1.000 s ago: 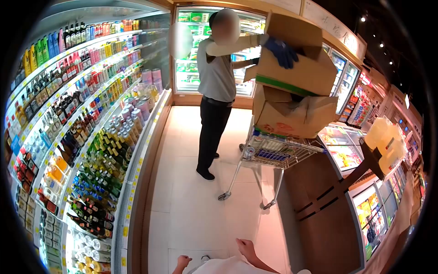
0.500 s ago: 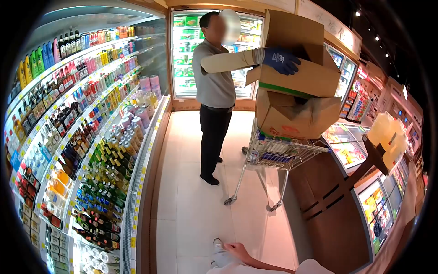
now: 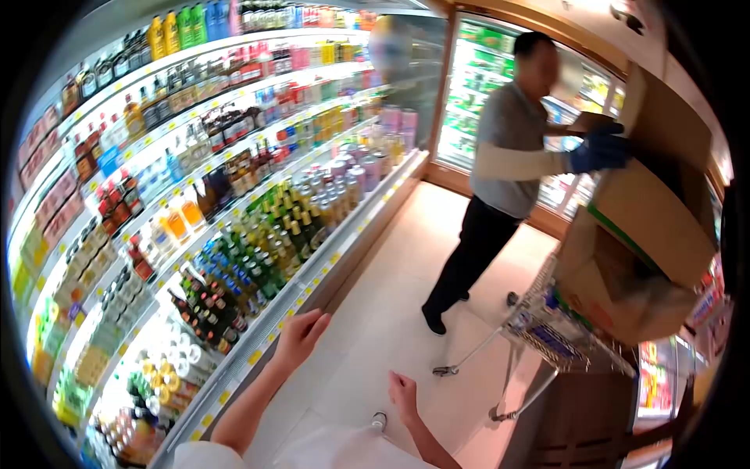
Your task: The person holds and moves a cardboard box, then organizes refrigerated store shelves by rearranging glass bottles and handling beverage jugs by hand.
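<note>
View's swung toward the drinks shelves, so left hand now shows near the bottles, right hand over the floor, fingers curled on both, seemingly nothing being handled

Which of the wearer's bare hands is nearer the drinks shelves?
The left hand, alongside the front edge of the shelves; the right hand is farther off, over the floor.

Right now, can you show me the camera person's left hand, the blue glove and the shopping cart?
Left hand (image 3: 298, 344): head view, middle of the hand.
Blue glove (image 3: 600, 152): head view, middle of the glove.
Shopping cart (image 3: 551, 341): head view, blue part of its basket.
</note>
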A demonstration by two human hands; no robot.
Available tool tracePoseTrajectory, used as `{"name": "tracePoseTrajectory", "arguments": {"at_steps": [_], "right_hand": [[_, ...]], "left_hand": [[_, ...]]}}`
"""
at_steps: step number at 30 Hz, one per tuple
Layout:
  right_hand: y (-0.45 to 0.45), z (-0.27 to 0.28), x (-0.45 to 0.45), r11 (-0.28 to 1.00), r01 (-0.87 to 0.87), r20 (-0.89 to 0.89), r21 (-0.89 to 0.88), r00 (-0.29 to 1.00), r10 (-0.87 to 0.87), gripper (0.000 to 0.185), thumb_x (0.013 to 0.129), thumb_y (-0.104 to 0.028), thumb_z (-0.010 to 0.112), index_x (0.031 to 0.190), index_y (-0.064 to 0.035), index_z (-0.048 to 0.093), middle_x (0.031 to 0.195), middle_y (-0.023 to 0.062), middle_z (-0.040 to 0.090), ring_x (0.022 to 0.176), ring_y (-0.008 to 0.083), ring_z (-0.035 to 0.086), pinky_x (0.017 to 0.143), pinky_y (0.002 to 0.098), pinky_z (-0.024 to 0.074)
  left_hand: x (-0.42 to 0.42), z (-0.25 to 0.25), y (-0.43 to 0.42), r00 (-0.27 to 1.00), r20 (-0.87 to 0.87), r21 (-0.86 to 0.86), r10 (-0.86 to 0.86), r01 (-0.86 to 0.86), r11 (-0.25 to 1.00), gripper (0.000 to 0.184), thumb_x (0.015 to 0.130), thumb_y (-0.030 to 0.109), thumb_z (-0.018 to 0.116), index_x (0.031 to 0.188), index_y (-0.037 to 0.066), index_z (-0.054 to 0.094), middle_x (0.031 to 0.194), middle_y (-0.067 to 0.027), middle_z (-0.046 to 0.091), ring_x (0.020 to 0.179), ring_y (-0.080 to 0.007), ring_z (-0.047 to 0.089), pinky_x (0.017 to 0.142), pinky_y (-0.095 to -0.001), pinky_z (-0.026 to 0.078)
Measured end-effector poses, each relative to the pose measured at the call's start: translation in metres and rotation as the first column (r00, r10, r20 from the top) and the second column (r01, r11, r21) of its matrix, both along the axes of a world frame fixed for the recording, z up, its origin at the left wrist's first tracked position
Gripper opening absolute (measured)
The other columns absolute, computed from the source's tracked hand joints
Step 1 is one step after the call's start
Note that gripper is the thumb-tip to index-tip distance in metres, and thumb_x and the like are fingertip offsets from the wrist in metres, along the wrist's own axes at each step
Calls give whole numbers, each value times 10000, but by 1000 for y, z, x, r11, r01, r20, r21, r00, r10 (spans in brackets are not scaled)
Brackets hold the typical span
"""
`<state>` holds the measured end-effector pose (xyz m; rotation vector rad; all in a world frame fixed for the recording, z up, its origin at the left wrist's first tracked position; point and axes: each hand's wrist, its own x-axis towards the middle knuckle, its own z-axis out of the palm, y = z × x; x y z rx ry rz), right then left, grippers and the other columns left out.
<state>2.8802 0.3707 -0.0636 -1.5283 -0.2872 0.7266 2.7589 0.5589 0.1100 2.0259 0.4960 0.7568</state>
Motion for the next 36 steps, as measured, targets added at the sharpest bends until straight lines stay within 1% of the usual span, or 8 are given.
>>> {"name": "tracePoseTrajectory", "arguments": {"at_steps": [3,5,9,11,14,17,34,36], "right_hand": [[21,-11,14,999,-34,-140,25,989,37,371,836,-220,538,529,-63,401,447,-35,329,369,53,284,343,242,197],[40,-35,14,993,-84,24,80,996,82,379,837,-225,537,529,-53,398,447,-34,324,374,55,276,345,249,195],[78,-45,6,964,-261,-94,-58,962,255,391,831,-230,537,561,13,394,474,-17,311,464,72,276,414,277,249],[98,-51,0,934,-338,-85,-111,940,330,385,828,-227,538,574,19,389,483,-11,304,481,77,276,424,285,256],[130,-51,-7,872,-452,-47,-188,891,452,364,823,-220,534,604,25,380,506,13,300,514,80,283,443,291,272],[163,-49,-9,858,-483,-25,-177,873,486,366,823,-240,539,608,25,405,517,12,311,520,77,286,447,290,277],[388,-26,-22,910,-371,-11,-186,927,376,350,849,-274,527,563,-94,436,462,-55,362,393,31,314,352,221,219],[399,-32,-26,908,-366,13,-204,926,377,344,849,-271,527,570,-86,448,465,-54,367,397,31,316,355,223,221]], "left_hand": [[14,91,-33,919,223,405,-325,215,888,135,827,139,540,723,53,531,645,-13,501,504,-110,468,430,-213,356],[14,130,-45,893,141,793,-428,157,588,36,787,126,578,785,90,575,706,-30,546,565,-130,535,449,-206,417],[24,162,-46,823,55,928,-566,168,333,24,750,32,579,748,13,593,706,-81,575,550,-139,546,461,-224,437],[39,165,-53,808,293,916,-512,-82,394,35,753,56,559,779,38,574,706,-73,547,539,-148,511,454,-240,412],[22,129,-17,763,-121,993,-635,96,-73,85,789,-9,506,760,-2,585,715,-119,578,524,-167,538,480,-256,472],[43,161,-11,737,534,817,-415,-324,478,95,716,66,542,810,85,549,689,-10,477,546,-98,450,413,-197,284],[-22,145,243,599,618,711,-508,-151,687,119,740,149,664,682,59,611,648,-22,526,488,-108,426,407,-216,275],[-42,130,281,550,516,775,-657,28,632,90,774,46,553,694,31,591,675,-86,556,512,-157,494,461,-254,392]]}}
